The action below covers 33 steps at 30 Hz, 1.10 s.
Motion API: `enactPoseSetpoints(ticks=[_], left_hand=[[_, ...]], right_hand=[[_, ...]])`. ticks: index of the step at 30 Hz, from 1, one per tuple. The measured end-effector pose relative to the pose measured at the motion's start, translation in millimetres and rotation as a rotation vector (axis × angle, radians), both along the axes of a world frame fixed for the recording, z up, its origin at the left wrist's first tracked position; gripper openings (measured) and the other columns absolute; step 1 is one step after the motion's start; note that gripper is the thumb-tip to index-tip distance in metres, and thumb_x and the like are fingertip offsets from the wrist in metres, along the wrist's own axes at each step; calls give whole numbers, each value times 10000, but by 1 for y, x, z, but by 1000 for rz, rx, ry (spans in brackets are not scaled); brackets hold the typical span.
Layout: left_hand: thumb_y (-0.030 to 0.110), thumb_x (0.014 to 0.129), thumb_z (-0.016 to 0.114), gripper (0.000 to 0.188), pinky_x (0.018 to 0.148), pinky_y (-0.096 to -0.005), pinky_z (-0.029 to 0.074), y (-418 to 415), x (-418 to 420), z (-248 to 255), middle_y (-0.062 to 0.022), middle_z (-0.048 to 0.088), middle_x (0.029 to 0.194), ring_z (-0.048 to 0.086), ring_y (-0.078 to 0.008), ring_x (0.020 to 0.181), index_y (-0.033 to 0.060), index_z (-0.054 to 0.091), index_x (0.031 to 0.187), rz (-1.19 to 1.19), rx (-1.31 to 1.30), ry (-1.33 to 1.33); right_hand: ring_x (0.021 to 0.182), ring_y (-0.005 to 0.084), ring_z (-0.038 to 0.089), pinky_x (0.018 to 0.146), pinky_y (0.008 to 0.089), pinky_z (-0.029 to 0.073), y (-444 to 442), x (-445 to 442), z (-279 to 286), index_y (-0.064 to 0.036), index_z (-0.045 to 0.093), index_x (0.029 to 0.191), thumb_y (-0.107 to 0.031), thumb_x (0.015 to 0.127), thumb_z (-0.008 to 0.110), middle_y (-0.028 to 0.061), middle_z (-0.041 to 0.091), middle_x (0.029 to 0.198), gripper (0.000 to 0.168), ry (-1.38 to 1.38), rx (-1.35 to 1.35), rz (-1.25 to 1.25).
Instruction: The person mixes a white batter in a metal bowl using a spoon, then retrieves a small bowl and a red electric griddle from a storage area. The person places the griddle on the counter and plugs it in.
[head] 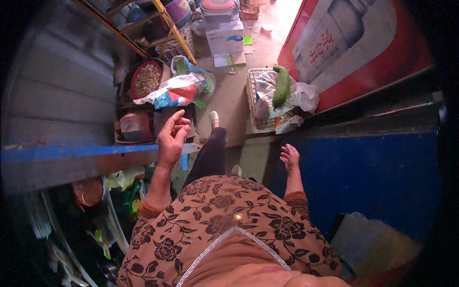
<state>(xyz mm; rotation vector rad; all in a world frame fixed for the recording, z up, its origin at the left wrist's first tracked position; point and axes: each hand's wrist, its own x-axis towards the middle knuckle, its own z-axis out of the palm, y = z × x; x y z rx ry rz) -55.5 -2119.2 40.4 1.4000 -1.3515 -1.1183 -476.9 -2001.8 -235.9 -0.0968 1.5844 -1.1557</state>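
My left hand (173, 138) is raised at the centre left with its fingers partly bent and nothing in it. Just beyond it lies a plastic bag (179, 89) printed white, red and blue, beside a red bowl (146, 79) of small pale pieces. My right hand (289, 157) hangs at the right with loosely curled fingers and holds nothing. Ahead of it stands a white plastic basket (252, 97), with a long green gourd (282, 87) on white plastic bags (266, 86). Neither hand touches these things.
A yellow metal rack (173, 30) stands at the upper left, near a white printed carton (225, 38) on the floor. A large red printed panel (344, 53) and a blue panel (369, 172) line the right side. A blue-edged ledge (82, 152) juts in from the left.
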Motion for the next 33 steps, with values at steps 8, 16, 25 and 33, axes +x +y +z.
enactPoseSetpoints(ticks=[8, 16, 25, 33], left_hand=[[24, 883, 629, 440, 805, -248, 504, -158, 4, -40, -29, 638, 1021, 607, -102, 886, 38, 550, 1316, -72, 45, 2], [21, 907, 606, 437, 826, -259, 512, -344, 35, -24, -55, 638, 1042, 604, -101, 905, 18, 522, 1335, -85, 91, -64], [-6, 906, 598, 457, 831, -252, 515, -438, 22, -32, -44, 639, 1046, 607, -99, 919, 22, 508, 1353, -100, 114, -3], [0, 905, 601, 447, 831, -258, 523, -510, -4, -22, -53, 639, 1040, 611, -102, 920, 15, 507, 1342, -41, 66, -16]], right_hand=[[667, 113, 609, 562, 263, 526, -138, 6, 19, -71, 570, 1208, -299, 936, 632, 62, 665, 978, 360, 24, -184, -97], [636, 104, 610, 499, 250, 527, -210, 9, -2, -46, 562, 1231, -271, 923, 648, 68, 655, 984, 391, 146, 128, -101], [637, 114, 618, 508, 268, 532, -268, -7, -3, -45, 577, 1228, -239, 921, 633, 70, 661, 1019, 367, 216, 266, 31], [611, 160, 615, 457, 294, 495, -308, -67, -67, -52, 617, 1105, -233, 901, 646, 53, 632, 931, 274, 271, 371, 119]])
